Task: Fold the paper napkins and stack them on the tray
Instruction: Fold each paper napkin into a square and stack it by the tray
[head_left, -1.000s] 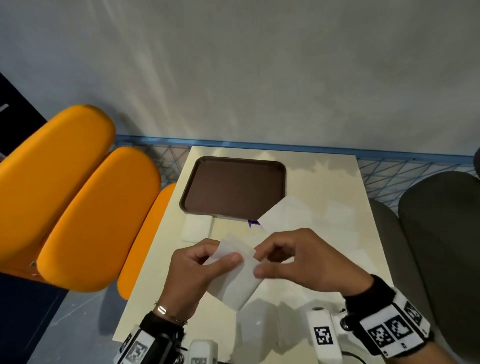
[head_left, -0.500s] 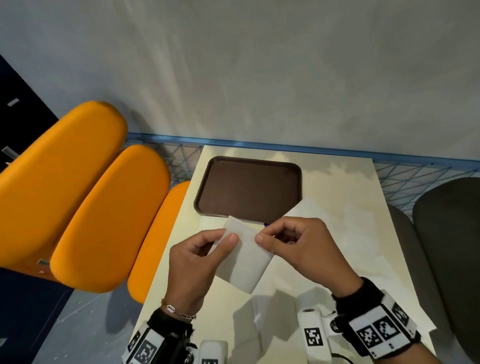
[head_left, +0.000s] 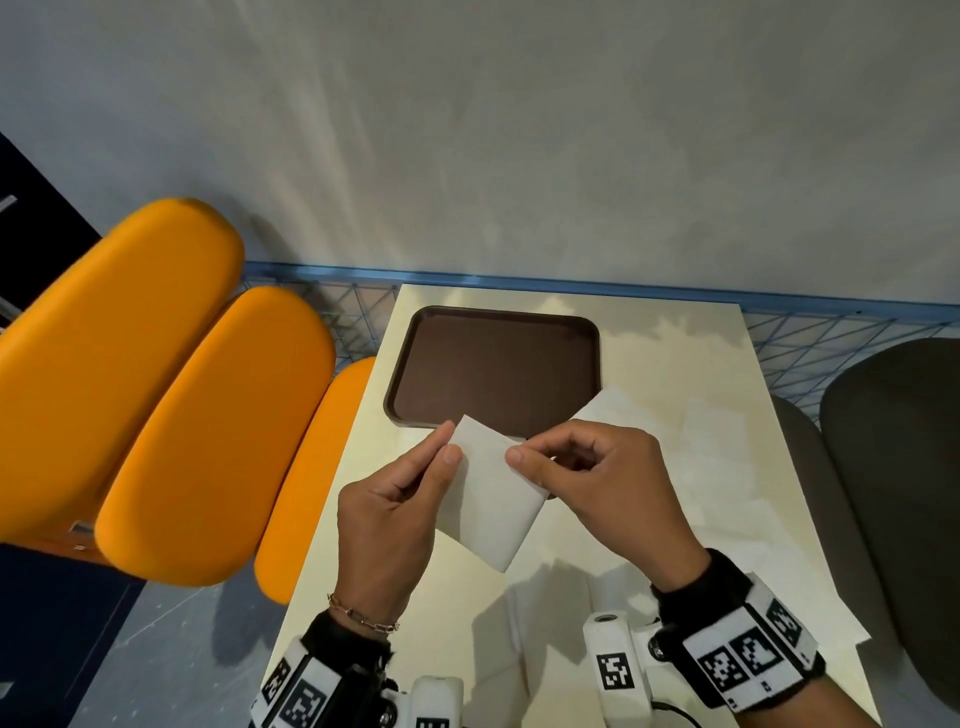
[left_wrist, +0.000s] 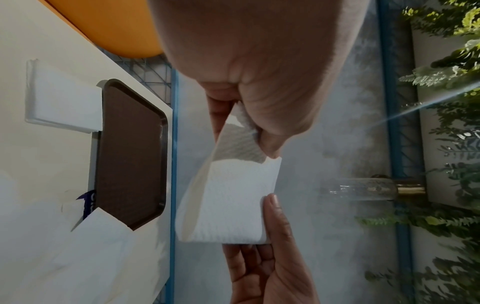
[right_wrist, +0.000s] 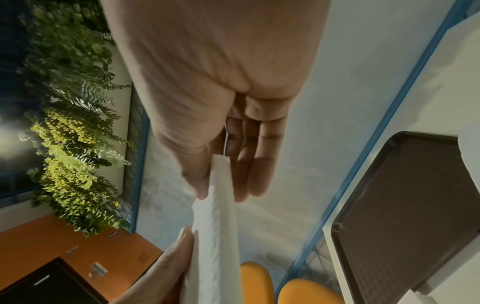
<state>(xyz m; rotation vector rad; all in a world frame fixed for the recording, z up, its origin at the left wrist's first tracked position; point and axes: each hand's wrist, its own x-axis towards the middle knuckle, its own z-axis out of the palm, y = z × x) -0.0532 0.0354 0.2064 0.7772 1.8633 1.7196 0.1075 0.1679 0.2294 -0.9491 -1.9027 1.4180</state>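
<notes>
Paper napkin (head_left: 491, 499) held in the air above the tabletop (head_left: 675, 364), pinched from both sides. Left hand (head_left: 387, 514): grip pressed together on the napkin's left edge, thumb on the near face, fingers behind it. Right hand (head_left: 605, 483): grip pinching the napkin's right edge between thumb and forefinger, remaining fingers curled. In the left wrist view, napkin (left_wrist: 233, 197) seen doubled over, one layer hanging in front of the other, upper corner caught in the left hand (left_wrist: 259, 72), side edge met by the right hand (left_wrist: 270, 257). In the right wrist view, napkin (right_wrist: 215, 236) seen edge-on, running from the right hand (right_wrist: 207, 92) to a fingertip of the left hand (right_wrist: 166, 265). Brown tray (head_left: 498, 366) lying flat on the far left part of the tabletop, just beyond the held napkin, nothing on it. Loose napkin (head_left: 613, 410) lying flat on the tabletop, one corner overlapping the tray's near right corner. Folded white stack (left_wrist: 62, 98) lying on the tabletop, touching the tray's near left edge. Orange chairs (head_left: 156, 415) left of the tabletop, dark grey chair (head_left: 893, 467) to the right, grey wall (head_left: 467, 130) behind.
</notes>
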